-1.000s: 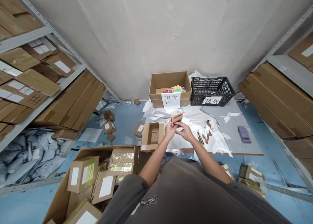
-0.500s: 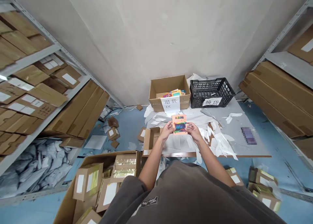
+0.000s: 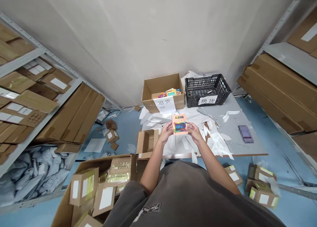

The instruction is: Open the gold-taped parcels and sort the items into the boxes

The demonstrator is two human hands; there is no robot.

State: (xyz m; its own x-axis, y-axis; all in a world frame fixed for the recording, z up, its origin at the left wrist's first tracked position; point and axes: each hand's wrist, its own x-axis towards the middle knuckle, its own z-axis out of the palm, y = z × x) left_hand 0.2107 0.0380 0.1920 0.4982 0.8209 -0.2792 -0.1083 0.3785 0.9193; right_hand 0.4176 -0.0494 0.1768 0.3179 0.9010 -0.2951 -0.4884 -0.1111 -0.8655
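Note:
A small orange packet point(image 3: 179, 124) with a bright multicoloured panel is held face up between both hands above the paper-strewn board point(image 3: 237, 144). My left hand point(image 3: 166, 133) grips its left edge with curled fingers. My right hand point(image 3: 194, 132) grips its right edge the same way. Just left of my left hand an opened small cardboard box point(image 3: 146, 142) stands at the board's edge.
At the back stand a cardboard box point(image 3: 163, 91) of colourful packets with a paper label and a black plastic crate point(image 3: 206, 90), also labelled. White paper strips point(image 3: 218, 142) litter the board. A large carton point(image 3: 99, 187) of small parcels sits lower left. Shelves of boxes flank both sides.
The packet was held edge-on a second ago; both hands have turned it flat, face up. The view has shifted slightly, with the hands staying over the board.

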